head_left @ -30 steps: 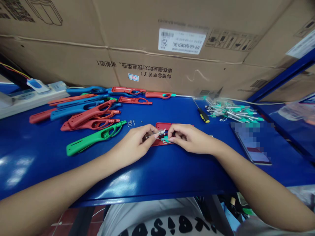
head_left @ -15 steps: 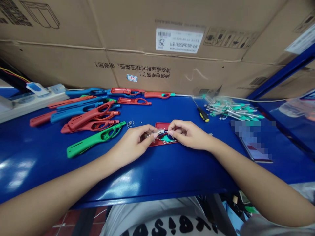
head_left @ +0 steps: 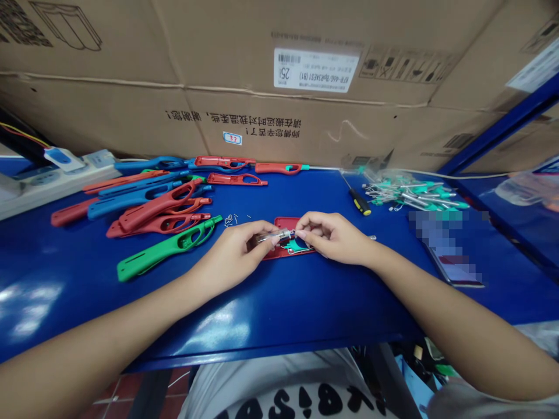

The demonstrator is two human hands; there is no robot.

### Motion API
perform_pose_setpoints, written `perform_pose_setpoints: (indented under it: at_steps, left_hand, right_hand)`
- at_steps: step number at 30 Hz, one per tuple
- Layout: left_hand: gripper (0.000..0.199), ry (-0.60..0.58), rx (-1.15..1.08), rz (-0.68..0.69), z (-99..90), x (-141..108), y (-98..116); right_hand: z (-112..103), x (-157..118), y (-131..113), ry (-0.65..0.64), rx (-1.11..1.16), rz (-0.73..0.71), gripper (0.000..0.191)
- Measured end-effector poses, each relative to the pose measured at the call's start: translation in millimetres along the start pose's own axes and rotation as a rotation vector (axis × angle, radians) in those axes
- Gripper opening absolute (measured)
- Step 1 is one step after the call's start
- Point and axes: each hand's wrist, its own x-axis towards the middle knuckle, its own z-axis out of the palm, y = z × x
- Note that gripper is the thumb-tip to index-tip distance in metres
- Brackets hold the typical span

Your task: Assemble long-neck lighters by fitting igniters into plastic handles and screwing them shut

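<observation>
Foreground: pale grey shirt [head_left: 279,378], black lettering across the front. Red floor tiles [head_left: 126,390], visible under the table at the left.

Blue table [head_left: 262,308], glossy, bearing all work items.

Left hand [head_left: 238,250]: clamped on a clear tube [head_left: 269,235] with a silvery end, thumb on the near side. Right hand [head_left: 338,238]: thumb and fingertips drawn together just beside the silvery end; any item in the pinch too small to tell.

Red casing half [head_left: 273,255]: on the table, below and between both hands, partly covered by them. Teal part [head_left: 292,247] with pale wire, lying in the casing half. Second red piece [head_left: 287,222], just behind, mostly hidden.

Green casing [head_left: 152,257], one, left of the left hand. Phone [head_left: 460,272], one, right of the right hand, partly blurred.

Small metal pins or screws [head_left: 230,220], loose group, beyond the left hand. Heap of red and blue casings [head_left: 163,206], overlapping, farther left. Screwdriver [head_left: 360,202], black and yellow. Pile of metal rods [head_left: 419,195] with teal ends, right of the screwdriver.

Rear: white power strip [head_left: 32,183], left; red handle [head_left: 279,168] with long metal rod; cardboard box [head_left: 244,52], printed, upside-down text.
</observation>
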Motion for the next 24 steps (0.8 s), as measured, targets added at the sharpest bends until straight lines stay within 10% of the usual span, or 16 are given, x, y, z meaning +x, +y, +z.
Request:
perform_pose_setpoints:
  at_steps: [24]
  left_hand:
    - [0.021,0.004,-0.006,0.013,1.3,-0.2,-0.3]
  right_hand:
    - [0.6,0.5,6.8,0.019,0.004,-0.018,0.024]
